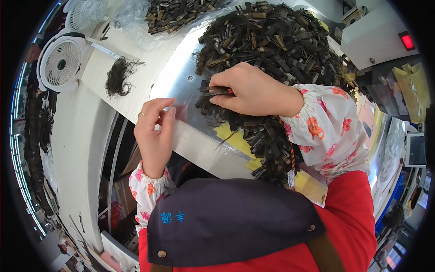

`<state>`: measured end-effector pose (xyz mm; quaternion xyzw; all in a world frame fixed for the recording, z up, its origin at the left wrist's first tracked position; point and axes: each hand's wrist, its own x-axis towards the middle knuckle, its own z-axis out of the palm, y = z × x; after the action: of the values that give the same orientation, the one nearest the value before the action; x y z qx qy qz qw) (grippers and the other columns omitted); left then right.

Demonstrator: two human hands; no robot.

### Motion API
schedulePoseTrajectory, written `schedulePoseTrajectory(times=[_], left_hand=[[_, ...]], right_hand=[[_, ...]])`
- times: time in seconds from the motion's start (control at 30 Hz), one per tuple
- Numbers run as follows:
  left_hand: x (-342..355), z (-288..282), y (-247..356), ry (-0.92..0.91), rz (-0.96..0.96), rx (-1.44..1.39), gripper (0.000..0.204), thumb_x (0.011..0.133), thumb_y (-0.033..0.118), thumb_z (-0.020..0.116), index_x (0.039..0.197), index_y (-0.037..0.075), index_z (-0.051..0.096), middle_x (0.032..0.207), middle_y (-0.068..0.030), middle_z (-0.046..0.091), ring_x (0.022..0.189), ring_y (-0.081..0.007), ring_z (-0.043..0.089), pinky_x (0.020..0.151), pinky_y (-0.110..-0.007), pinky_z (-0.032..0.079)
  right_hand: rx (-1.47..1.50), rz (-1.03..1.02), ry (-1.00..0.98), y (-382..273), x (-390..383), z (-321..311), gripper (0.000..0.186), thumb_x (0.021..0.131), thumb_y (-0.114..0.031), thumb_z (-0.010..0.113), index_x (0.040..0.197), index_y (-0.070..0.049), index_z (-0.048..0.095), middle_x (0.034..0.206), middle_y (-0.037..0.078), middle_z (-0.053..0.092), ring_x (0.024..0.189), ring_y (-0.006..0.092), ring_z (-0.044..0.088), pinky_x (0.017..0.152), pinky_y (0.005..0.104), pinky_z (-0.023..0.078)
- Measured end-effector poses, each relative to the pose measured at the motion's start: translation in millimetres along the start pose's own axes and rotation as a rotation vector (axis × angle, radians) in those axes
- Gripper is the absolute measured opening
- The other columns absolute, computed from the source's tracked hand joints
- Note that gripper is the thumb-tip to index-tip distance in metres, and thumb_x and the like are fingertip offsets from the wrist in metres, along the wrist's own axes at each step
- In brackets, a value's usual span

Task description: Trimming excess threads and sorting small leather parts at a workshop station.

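Black heaped pieces (272, 43): many apparently remaining, none visibly finished; right hand (253, 89) grips a dark tool (219, 93); left hand (155, 131), fingers curled, contents unclear.

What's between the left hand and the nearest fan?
A tangle of dark strands lies between the left hand and that white fan in the head view.

Pale worktable (147, 59); bright strip lights (20, 179) at left.

The metal plate (181, 68) gleams smooth, the dark pile (267, 50) looks rough and fibrous, the apron (235, 226) matt cloth, the fan (61, 63) plastic.
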<state>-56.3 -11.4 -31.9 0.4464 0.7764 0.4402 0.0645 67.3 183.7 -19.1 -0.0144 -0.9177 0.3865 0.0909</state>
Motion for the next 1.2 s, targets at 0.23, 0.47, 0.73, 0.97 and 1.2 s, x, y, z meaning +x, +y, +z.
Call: schedulePoseTrajectory(times=[0.23, 0.47, 0.73, 0.97, 1.2], left_hand=[[34, 16, 2, -0.289, 0.423, 0.192, 0.024, 0.075, -0.003, 0.058, 0.097, 0.006, 0.064, 0.094, -0.0103, 0.055, 0.076, -0.0244, 0.056, 0.067, -0.03, 0.046], [20, -5, 23, -0.24, 0.065, 0.044, 0.029, 0.076, -0.001, 0.062, 0.104, 0.004, 0.06, 0.078, -0.0092, 0.061, 0.068, -0.0188, 0.059, 0.065, -0.028, 0.047], [13, -8, 39, -0.408, -0.155, -0.537, 0.036, 0.082, -0.004, 0.058, 0.114, -0.001, 0.043, 0.081, -0.0058, 0.06, 0.071, -0.0084, 0.056, 0.065, -0.021, 0.045], [11, -19, 24, -0.498, -0.37, -0.531, 0.016, 0.085, 0.003, 0.058, 0.099, -0.004, 0.055, 0.08, -0.0041, 0.061, 0.07, -0.0062, 0.056, 0.063, -0.019, 0.045], [10, -20, 10, -0.504, -0.359, -0.493, 0.013, 0.087, 0.005, 0.056, 0.096, -0.004, 0.055, 0.076, -0.0038, 0.061, 0.065, -0.0061, 0.056, 0.062, -0.019, 0.046]], right_hand=[[-0.011, -0.07, -0.047, -2, -1, 2, 0.017, 0.075, -0.014, 0.064, 0.077, 0.0, 0.056, 0.064, 0.016, 0.055, 0.06, 0.0314, 0.056, 0.056, 0.0364, 0.043], [-0.062, -0.126, 0.513, 1, 5, 6, 0.021, 0.07, -0.004, 0.061, 0.09, -0.002, 0.059, 0.087, 0.01, 0.059, 0.055, 0.0222, 0.054, 0.053, 0.0287, 0.043], [0.343, -0.13, -0.107, -12, -1, 0, 0.028, 0.081, -0.013, 0.064, 0.105, -0.001, 0.058, 0.081, 0.01, 0.063, 0.06, 0.0182, 0.054, 0.056, 0.0285, 0.043], [0.103, -0.159, 0.026, -2, 1, -1, 0.016, 0.072, -0.005, 0.068, 0.083, 0.002, 0.058, 0.072, 0.012, 0.057, 0.065, 0.0272, 0.057, 0.059, 0.0322, 0.044], [0.078, -0.264, 0.24, -4, 3, 1, 0.017, 0.068, -0.001, 0.067, 0.083, 0.001, 0.058, 0.073, 0.01, 0.057, 0.064, 0.0258, 0.057, 0.056, 0.0308, 0.044]])
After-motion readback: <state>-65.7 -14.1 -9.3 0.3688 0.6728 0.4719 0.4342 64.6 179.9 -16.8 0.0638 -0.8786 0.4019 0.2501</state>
